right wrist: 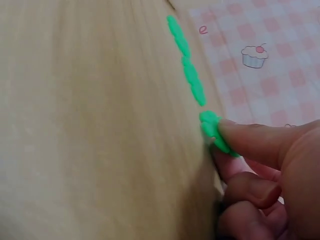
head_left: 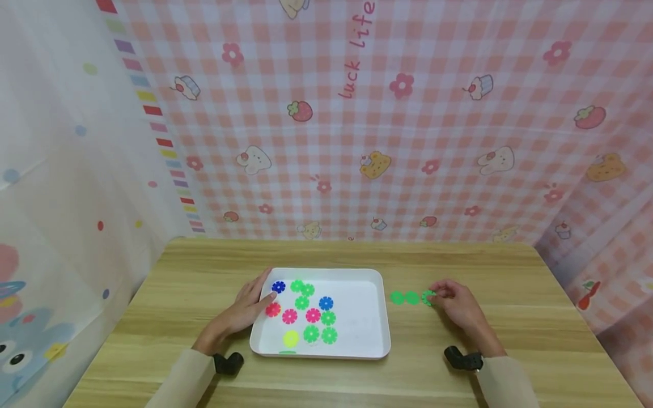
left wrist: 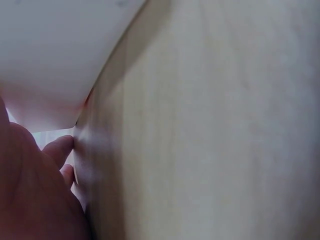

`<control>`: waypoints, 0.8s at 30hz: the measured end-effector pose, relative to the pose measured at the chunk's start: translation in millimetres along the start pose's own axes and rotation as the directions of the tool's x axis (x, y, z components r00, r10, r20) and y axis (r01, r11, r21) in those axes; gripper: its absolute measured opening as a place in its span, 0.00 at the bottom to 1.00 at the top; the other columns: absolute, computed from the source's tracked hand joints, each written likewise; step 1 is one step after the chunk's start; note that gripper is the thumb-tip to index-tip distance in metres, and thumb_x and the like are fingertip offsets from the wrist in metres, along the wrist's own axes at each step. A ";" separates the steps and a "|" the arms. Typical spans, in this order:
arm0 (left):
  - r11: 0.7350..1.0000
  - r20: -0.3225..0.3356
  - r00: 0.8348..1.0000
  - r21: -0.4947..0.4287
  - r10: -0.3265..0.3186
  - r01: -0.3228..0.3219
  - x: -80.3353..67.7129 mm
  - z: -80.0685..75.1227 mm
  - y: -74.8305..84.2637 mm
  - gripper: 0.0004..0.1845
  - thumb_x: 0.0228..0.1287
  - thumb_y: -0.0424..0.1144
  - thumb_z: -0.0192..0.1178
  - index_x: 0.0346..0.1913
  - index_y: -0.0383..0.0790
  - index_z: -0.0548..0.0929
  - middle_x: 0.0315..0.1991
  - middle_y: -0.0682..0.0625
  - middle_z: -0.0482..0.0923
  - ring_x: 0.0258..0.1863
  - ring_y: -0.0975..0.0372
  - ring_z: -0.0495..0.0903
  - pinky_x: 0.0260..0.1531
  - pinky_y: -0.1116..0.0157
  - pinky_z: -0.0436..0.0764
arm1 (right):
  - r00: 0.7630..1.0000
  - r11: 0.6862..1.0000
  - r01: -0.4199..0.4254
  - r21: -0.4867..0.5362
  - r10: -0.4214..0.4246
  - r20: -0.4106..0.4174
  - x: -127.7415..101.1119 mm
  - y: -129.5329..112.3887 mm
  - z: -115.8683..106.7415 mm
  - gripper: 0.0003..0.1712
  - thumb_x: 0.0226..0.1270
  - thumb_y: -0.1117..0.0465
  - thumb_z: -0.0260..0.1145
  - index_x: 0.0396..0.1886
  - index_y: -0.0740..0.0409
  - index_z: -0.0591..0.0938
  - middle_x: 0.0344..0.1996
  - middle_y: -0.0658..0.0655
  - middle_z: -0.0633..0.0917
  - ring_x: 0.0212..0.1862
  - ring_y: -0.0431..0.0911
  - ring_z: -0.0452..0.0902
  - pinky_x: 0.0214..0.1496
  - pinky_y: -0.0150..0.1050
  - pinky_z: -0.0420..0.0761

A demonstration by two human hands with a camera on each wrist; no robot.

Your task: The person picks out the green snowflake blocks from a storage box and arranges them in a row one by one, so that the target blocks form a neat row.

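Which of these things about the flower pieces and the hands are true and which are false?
1. The right hand pinches a green piece. True.
2. Three green pieces lie in a row on the table, right of the white tray. True.
3. The tray holds only green pieces. False: blue, pink and yellow ones lie in it too.
4. The left hand is lifted high above the table. False: it rests at the tray's left edge.
5. The tray is round. False: it is rectangular with rounded corners.
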State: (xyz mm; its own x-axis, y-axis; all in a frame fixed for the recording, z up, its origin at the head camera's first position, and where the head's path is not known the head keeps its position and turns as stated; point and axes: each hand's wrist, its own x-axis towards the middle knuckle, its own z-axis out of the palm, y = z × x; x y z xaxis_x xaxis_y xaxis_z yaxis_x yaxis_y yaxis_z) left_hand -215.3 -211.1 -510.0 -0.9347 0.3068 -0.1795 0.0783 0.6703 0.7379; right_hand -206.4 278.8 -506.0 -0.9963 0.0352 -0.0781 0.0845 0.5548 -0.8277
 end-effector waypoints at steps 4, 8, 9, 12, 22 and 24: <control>1.000 -0.006 1.000 -0.003 -0.010 0.010 -1.0 -0.4 0.1 0.40 0.75 0.62 0.43 0.80 0.57 0.38 0.80 0.40 0.39 0.78 0.41 0.32 0.71 0.35 0.33 | 0.999 1.000 0.001 -0.022 -0.002 -0.043 0.8 1.5 4.0 0.12 0.66 0.63 0.68 0.46 0.63 0.81 0.34 0.55 0.84 0.36 0.43 0.75 0.38 0.33 0.73; 1.000 -0.007 1.000 -0.001 -0.016 0.016 -0.4 0.0 -0.2 0.40 0.75 0.62 0.42 0.80 0.58 0.38 0.80 0.41 0.39 0.78 0.41 0.32 0.71 0.34 0.34 | 0.996 0.999 0.000 -0.037 -0.003 -0.084 0.8 2.0 6.8 0.13 0.65 0.63 0.69 0.46 0.63 0.81 0.34 0.56 0.83 0.36 0.43 0.74 0.36 0.32 0.73; 1.000 -0.007 1.000 -0.002 -0.016 0.016 -0.2 0.1 -0.4 0.40 0.75 0.62 0.42 0.80 0.58 0.38 0.80 0.41 0.39 0.77 0.41 0.32 0.70 0.34 0.34 | 0.996 0.999 0.001 -0.038 -0.004 -0.090 0.7 2.2 7.2 0.13 0.64 0.63 0.69 0.46 0.64 0.80 0.34 0.56 0.83 0.36 0.43 0.74 0.36 0.32 0.72; 1.000 -0.009 1.000 -0.008 -0.020 0.020 0.2 0.7 -0.4 0.40 0.75 0.62 0.43 0.80 0.58 0.38 0.80 0.41 0.39 0.77 0.40 0.32 0.70 0.33 0.35 | 0.995 1.000 0.005 -0.029 -0.008 -0.095 -0.1 2.8 8.1 0.13 0.64 0.65 0.69 0.46 0.65 0.79 0.34 0.56 0.80 0.35 0.43 0.72 0.34 0.31 0.71; 1.000 -0.008 1.000 -0.011 -0.006 0.006 0.5 1.5 -0.6 0.40 0.76 0.61 0.43 0.80 0.57 0.38 0.80 0.40 0.40 0.78 0.41 0.32 0.71 0.35 0.33 | 0.995 0.999 0.008 -0.031 -0.011 -0.101 -0.4 3.7 8.9 0.13 0.65 0.65 0.69 0.46 0.65 0.80 0.33 0.56 0.80 0.36 0.43 0.71 0.34 0.31 0.71; 1.000 -0.007 1.000 -0.011 -0.008 0.008 0.2 1.5 -0.4 0.40 0.76 0.61 0.43 0.80 0.58 0.38 0.80 0.40 0.39 0.78 0.41 0.32 0.71 0.35 0.33 | 0.995 1.000 0.002 -0.031 -0.005 -0.100 -0.6 3.3 9.0 0.13 0.65 0.65 0.69 0.46 0.65 0.79 0.34 0.56 0.79 0.36 0.44 0.71 0.34 0.31 0.71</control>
State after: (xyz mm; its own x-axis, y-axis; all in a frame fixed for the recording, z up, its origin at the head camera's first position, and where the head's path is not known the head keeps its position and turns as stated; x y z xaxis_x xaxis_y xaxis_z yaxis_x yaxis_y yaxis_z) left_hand -215.0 -210.3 -511.3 -0.9376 0.2968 -0.1810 0.0670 0.6652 0.7437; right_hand -205.4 273.1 -513.7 -0.9932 0.1153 -0.0180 0.0821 0.5802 -0.8103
